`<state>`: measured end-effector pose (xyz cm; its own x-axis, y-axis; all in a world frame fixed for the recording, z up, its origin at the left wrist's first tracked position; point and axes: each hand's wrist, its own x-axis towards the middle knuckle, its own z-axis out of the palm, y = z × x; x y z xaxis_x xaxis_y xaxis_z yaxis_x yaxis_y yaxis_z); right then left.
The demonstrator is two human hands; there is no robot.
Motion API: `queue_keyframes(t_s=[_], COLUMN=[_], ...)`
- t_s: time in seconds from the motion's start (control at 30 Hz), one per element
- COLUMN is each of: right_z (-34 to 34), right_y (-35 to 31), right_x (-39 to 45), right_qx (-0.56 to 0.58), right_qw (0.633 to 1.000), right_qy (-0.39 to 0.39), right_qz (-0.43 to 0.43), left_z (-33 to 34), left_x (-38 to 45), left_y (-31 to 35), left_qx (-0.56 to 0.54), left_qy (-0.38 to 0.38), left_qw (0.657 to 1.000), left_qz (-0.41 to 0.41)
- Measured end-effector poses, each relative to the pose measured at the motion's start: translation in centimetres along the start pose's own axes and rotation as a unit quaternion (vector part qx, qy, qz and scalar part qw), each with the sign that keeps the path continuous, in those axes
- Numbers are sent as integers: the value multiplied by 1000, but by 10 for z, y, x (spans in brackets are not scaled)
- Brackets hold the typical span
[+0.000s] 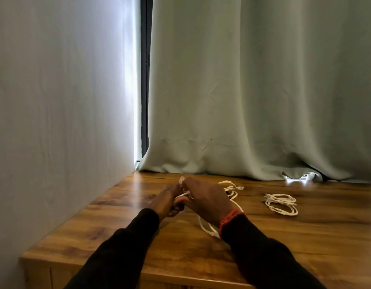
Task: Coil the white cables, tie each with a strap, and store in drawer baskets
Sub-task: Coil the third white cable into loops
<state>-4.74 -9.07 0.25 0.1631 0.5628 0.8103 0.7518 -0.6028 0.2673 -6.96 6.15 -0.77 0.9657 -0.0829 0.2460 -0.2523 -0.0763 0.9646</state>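
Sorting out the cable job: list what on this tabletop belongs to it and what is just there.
Part of the job:
- white cable held by the left hand and right hand
- coiled white cable lying apart on the wooden top

Just there:
- curtain
- wall

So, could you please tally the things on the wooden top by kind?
White cables being coiled in the hands: 1
White cables lying loosely coiled, untouched: 1
Hands on the cable: 2, left, right
Total: 4
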Motion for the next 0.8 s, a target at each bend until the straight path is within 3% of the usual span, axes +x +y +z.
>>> queue_keyframes(t_s=[0.1,0.3,0.4,0.5,0.6,0.67,0.73,0.8], right_z=[-3,-6,-12,-20,-23,-21,-21,-23], right_y=[3,18,24,41,48,51,53,53], right_x=[2,4,2,-4,-8,-10,-12,-15], right_qx=[11,129,266,290,354,251,57,-5], right_qw=[1000,983,936,896,855,887,931,956], right_qy=[-21,-96,-147,-254,-275,-274,-251,-163], right_qz=[0,92,176,222,262,276,258,243], left_z=[1,-7,-17,-22,-21,-26,-38,-50], left_x=[-1,4,6,9,13,17,21,24], left_y=[1,1,-2,-1,-3,-4,-6,-10], left_qx=[-9,2,-8,-60,-121,-201,-303,-385], left_qy=[-33,-77,-57,-18,12,42,60,60], left_qw=[999,997,998,998,993,979,951,921], left_qz=[-24,-14,-3,-2,-5,-2,2,16])
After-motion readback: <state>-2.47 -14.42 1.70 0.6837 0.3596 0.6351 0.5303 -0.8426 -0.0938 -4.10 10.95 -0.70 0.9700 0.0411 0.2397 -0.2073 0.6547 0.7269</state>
